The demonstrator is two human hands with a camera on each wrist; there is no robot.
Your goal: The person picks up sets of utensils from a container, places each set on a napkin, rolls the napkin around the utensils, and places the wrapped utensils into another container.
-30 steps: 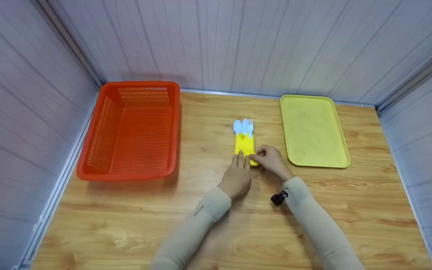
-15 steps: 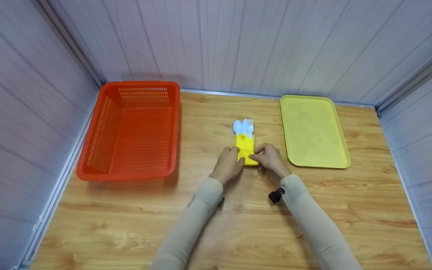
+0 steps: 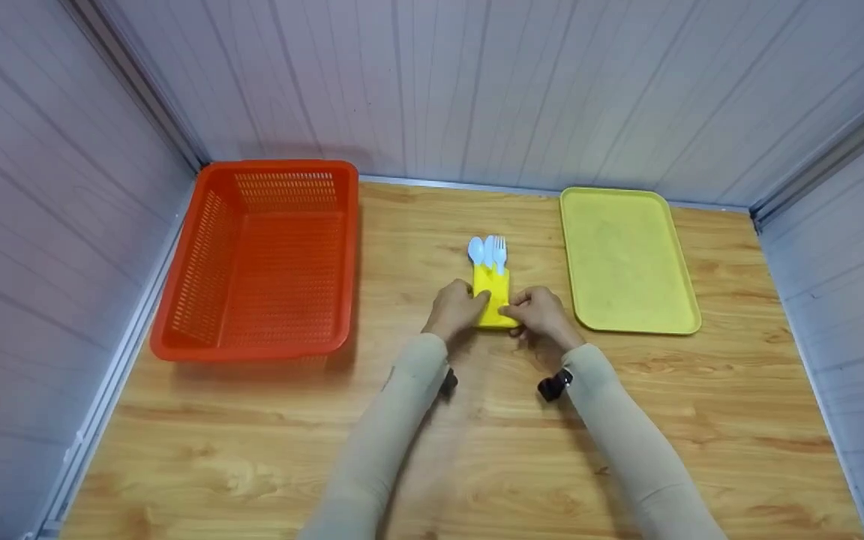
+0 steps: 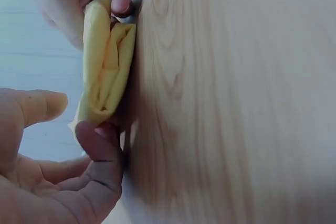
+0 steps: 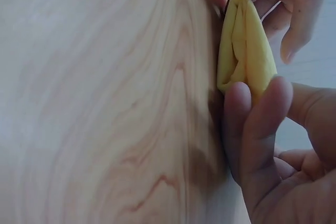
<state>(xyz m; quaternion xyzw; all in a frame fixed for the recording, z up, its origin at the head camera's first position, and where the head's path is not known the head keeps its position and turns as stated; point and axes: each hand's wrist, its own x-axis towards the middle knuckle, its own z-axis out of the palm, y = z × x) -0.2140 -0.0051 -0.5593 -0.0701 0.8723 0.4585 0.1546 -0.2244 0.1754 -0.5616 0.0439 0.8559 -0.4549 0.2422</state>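
A folded yellow napkin [image 3: 491, 296] lies on the table with a white plastic spoon [image 3: 476, 250], a knife [image 3: 488, 252] and a fork [image 3: 500, 254] sticking out of its far end. Their handles are hidden inside. My left hand [image 3: 456, 306] holds the napkin's left edge with curled fingers; its thumb reaches over the top, apart from the cloth in the left wrist view. At the near right corner, my right hand [image 3: 543, 313] pinches the cloth. Both wrist views show the napkin's layered near end [image 4: 107, 72] between the two hands.
An orange-red plastic basket [image 3: 351, 262] with slotted walls stands at the left. A yellow tray [image 3: 627, 262] lies flat at the right. Pale panelled walls [image 3: 432, 90] enclose the wooden table [image 3: 507, 465] at the back and sides.
My left hand has moved from pressing the napkin's near end with its fingers to holding its left edge, sliding left and away. My right hand stays at the near right corner.
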